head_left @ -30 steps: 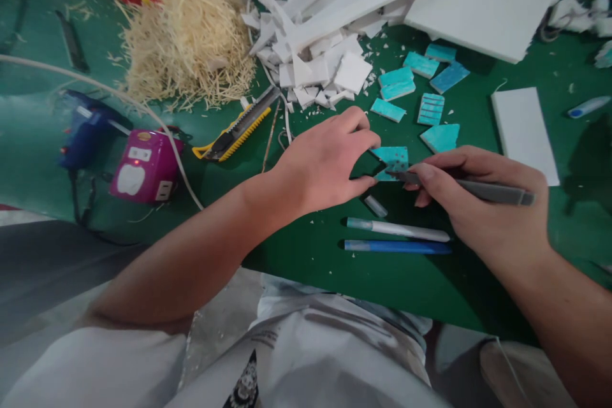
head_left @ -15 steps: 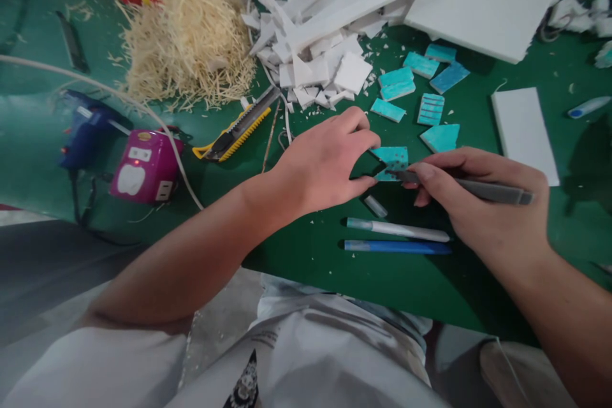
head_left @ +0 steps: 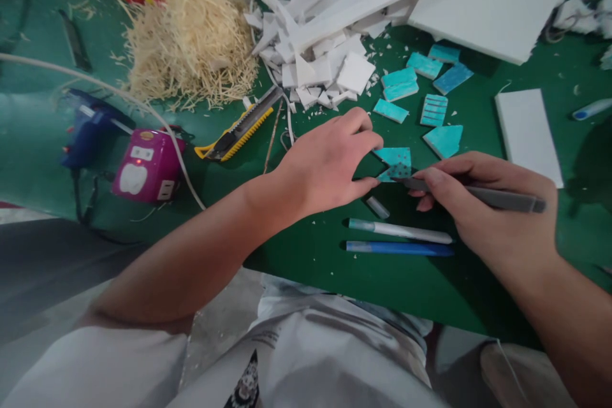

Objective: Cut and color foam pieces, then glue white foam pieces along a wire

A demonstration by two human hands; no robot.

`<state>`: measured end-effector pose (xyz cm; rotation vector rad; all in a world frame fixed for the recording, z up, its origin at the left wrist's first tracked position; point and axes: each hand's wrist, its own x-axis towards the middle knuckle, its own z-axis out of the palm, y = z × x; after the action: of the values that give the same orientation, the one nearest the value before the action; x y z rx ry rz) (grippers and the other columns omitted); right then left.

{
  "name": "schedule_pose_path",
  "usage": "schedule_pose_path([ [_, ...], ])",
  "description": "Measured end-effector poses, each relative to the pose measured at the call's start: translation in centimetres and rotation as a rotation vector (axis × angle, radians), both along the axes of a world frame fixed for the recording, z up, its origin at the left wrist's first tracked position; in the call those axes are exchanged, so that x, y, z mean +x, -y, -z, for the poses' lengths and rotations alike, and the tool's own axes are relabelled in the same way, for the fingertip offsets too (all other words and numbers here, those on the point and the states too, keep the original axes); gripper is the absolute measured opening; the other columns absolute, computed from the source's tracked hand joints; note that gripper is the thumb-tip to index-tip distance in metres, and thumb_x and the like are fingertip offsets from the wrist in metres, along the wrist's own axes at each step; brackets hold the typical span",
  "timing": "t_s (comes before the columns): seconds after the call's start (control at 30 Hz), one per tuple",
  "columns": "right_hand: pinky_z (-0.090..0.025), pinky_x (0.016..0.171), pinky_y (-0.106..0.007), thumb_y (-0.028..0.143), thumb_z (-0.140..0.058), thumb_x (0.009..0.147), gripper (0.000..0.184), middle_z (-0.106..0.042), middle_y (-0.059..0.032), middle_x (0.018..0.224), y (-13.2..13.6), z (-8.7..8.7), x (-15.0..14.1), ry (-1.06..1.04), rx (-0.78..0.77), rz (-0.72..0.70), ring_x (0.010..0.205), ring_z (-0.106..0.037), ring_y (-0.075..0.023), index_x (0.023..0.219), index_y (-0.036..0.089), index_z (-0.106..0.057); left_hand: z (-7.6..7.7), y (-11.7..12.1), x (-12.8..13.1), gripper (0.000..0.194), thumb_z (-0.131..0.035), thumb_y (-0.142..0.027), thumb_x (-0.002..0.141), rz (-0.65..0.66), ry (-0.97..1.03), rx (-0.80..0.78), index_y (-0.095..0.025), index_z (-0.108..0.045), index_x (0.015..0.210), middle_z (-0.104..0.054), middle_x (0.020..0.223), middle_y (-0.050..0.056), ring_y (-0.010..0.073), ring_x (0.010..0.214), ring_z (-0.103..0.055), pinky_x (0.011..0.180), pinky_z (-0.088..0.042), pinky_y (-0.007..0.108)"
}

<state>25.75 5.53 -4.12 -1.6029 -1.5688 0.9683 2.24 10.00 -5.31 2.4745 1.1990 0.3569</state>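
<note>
My left hand pinches the left end of a small turquoise foam piece between thumb and fingers. The piece has a notch on its left side and dark dots across its face. In my right hand is a grey marker pen, held in a writing grip, its tip at the lower edge of the piece. Just below lie a pen cap, a white marker and a blue marker. Several turquoise foam pieces lie above, one of them striped.
White foam scraps are heaped at the back, beside wood shavings. A yellow utility knife lies left of my hand. Further left are a magenta power socket, a blue glue gun and a white cable. A white foam block lies right.
The pen tip has shifted slightly right and down along the foam piece, and more dark dots show on it. My left hand keeps its hold. The whole view has shifted a little.
</note>
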Motion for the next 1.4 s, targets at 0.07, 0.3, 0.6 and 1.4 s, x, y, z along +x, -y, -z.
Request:
schedule_pose_path([
  [0.07,-0.058,0.053,-0.030,0.035,-0.083,0.091,0.015,-0.078,-0.0004,0.070,-0.05,-0.05,0.06,0.007,0.004,-0.005,0.056,-0.072,-0.0172,0.077,0.028,-0.081,-0.03,0.03,-0.02,0.033,-0.076,-0.030,0.095,0.002,0.003,-0.003,-0.017,-0.071,0.125,-0.065,0.130,0.010,0.0253,0.115,-0.067,0.094,-0.057,0.038],
  [0.3,-0.058,0.053,-0.029,0.032,-0.084,0.089,0.012,-0.078,0.0009,0.070,-0.13,-0.16,0.00,0.003,0.009,-0.012,0.056,-0.071,-0.0163,0.077,0.029,-0.081,-0.07,0.05,-0.08,0.036,-0.078,-0.030,0.094,-0.002,0.002,-0.005,-0.017,-0.072,0.127,-0.066,0.131,0.010,0.0249,0.114,-0.068,0.094,-0.057,0.037],
  [0.6,-0.062,0.056,-0.030,0.032,-0.083,0.090,0.014,-0.077,0.0022,0.069,0.30,-0.27,-0.58,-0.044,-0.011,0.055,0.057,-0.072,-0.0169,0.077,0.029,-0.080,-0.36,-0.08,-0.47,0.039,-0.080,-0.028,0.092,0.004,0.034,-0.029,-0.016,-0.072,0.129,-0.067,0.131,0.010,0.0229,0.110,-0.070,0.094,-0.058,0.035],
  [1.4,-0.054,0.048,-0.025,0.033,-0.084,0.087,0.012,-0.076,0.0030,0.067,-0.24,-0.34,-0.67,-0.004,0.045,-0.027,0.050,-0.068,-0.0129,0.076,0.029,-0.080,0.12,-0.09,-0.06,0.037,-0.078,-0.031,0.095,0.006,0.013,0.016,-0.016,-0.073,0.128,-0.066,0.131,0.010,0.0242,0.114,-0.069,0.095,-0.058,0.036],
])
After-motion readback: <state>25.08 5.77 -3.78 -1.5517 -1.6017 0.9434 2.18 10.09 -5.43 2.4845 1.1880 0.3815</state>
